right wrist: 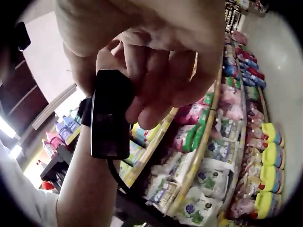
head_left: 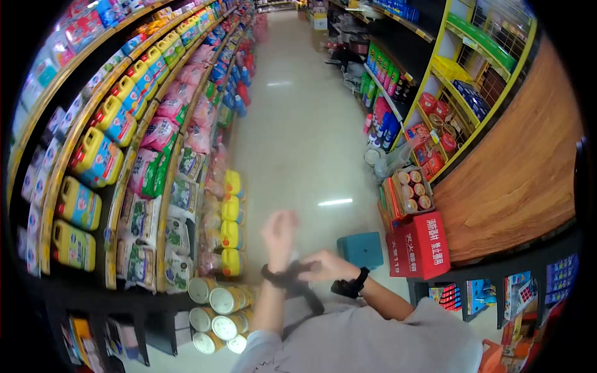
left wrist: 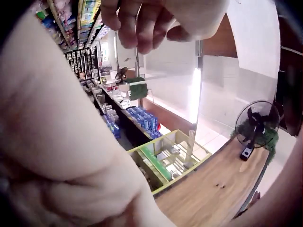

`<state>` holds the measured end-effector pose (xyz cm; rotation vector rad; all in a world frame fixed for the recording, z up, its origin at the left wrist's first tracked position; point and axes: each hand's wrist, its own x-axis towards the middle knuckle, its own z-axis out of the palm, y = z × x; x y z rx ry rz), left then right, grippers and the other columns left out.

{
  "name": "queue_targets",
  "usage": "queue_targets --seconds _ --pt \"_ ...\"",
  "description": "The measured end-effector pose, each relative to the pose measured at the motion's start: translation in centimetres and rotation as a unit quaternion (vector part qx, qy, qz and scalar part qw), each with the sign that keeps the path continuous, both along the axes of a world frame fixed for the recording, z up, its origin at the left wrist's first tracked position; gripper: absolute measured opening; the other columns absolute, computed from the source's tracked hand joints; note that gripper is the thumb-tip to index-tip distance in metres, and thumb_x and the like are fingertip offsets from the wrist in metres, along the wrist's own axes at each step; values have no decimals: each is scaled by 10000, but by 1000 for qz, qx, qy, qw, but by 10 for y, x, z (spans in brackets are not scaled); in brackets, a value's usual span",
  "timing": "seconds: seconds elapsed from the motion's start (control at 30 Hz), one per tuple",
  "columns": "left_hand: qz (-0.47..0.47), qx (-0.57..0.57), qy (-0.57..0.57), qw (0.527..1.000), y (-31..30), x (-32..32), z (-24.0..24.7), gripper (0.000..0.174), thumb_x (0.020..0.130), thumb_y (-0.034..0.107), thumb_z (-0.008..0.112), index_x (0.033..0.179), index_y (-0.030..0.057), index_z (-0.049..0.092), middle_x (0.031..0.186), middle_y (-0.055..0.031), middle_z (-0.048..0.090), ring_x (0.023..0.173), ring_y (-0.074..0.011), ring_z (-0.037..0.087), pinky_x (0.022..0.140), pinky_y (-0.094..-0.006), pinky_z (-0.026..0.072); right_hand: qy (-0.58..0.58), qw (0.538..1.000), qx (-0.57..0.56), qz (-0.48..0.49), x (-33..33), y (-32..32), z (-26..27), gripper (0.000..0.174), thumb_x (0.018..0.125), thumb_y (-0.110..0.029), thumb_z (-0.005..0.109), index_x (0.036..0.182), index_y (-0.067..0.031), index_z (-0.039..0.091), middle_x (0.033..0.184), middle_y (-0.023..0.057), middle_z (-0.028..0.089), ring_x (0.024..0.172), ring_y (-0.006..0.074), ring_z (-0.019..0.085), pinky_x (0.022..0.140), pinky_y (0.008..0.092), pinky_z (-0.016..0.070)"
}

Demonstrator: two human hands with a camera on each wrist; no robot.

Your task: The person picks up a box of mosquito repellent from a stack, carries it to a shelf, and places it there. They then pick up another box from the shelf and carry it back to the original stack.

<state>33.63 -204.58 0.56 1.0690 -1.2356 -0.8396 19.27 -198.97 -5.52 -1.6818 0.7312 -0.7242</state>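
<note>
In the head view my left hand (head_left: 281, 231) is raised over the aisle, blurred, with nothing visible in it. Its loosely bent fingers hang at the top of the left wrist view (left wrist: 147, 23). A black device (right wrist: 111, 116) on a dark strap sits at the left wrist. My right hand (head_left: 329, 266) is beside that wrist. In the right wrist view, the curled fingers (right wrist: 156, 90) and thumb lie either side of the device's upper part and seem to pinch it; the exact contact is partly hidden.
Shelves at left hold yellow jugs (head_left: 99, 158) and pink bags (head_left: 158, 133). Tins (head_left: 224, 299) stand at their near end. Right of the aisle floor (head_left: 292, 137) are a teal box (head_left: 360, 250), a red box (head_left: 418, 245) and a yellow rack (head_left: 435, 78).
</note>
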Motion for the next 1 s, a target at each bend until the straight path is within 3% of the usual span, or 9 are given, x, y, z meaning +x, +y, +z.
queue_targets --seconds 0.17,0.27,0.37,0.43,0.5,0.6,0.8,0.9,1.0 --pt "-57 -41 -165 984 -130 20 4 167 933 103 552 862 -18 643 650 -55 637 599 -99 598 562 -238 458 16 999 32 18 26 -128 46 332 853 -294 691 926 29 663 766 132 657 733 173 604 711 324 498" --pt "-118 -31 -179 976 -194 17 24 133 907 76 571 857 -13 656 637 -80 633 562 -107 598 524 -247 454 -27 998 49 -9 38 -190 21 332 862 -292 677 974 21 682 818 129 688 753 167 615 717 333 501" --pt "-171 -31 -207 963 -251 8 26 126 900 70 575 866 -11 665 633 -88 629 545 -109 595 507 -247 453 -2 999 -10 -44 35 -237 16 323 864 -279 682 955 31 682 803 106 689 739 142 600 711 327 499" --pt "-218 -73 -237 944 -290 -3 14 135 906 74 572 861 -14 664 629 -82 630 543 -108 591 502 -249 452 -13 996 61 -61 31 -266 9 335 870 -291 681 935 38 681 780 89 681 726 126 585 698 310 495" --pt "-313 29 -148 938 -327 -19 9 149 927 85 562 874 -20 653 645 -64 626 569 -111 578 528 -248 451 -81 989 71 -99 22 -297 8 342 874 -302 678 918 37 682 760 81 669 718 121 575 683 300 490" --pt "-385 134 -5 913 -398 -50 -5 182 953 132 539 908 -14 639 669 -51 606 599 -112 553 572 -249 436 -23 989 48 -138 -8 -359 2 374 880 -338 671 977 24 672 798 75 672 730 121 579 683 290 488" --pt "-408 146 -40 900 -549 -132 -6 220 960 180 526 892 0 632 665 -41 591 612 -105 540 577 -254 411 -6 971 42 -237 -86 -487 -7 416 911 -391 618 1016 9 660 876 87 690 794 156 616 730 329 502" --pt "-451 112 -84 881 -623 -175 2 193 946 157 529 911 -2 633 685 -44 610 614 -112 560 566 -252 418 16 966 60 -251 -135 -546 23 355 923 -308 592 1103 -5 635 1032 126 674 953 212 629 839 346 493" --pt "-483 101 -128 860 -685 -205 -3 186 932 149 539 937 -11 634 709 -51 628 641 -118 581 590 -255 441 -21 935 1 -355 -166 -600 13 372 910 -356 621 1007 0 667 872 109 690 788 174 624 729 323 502"
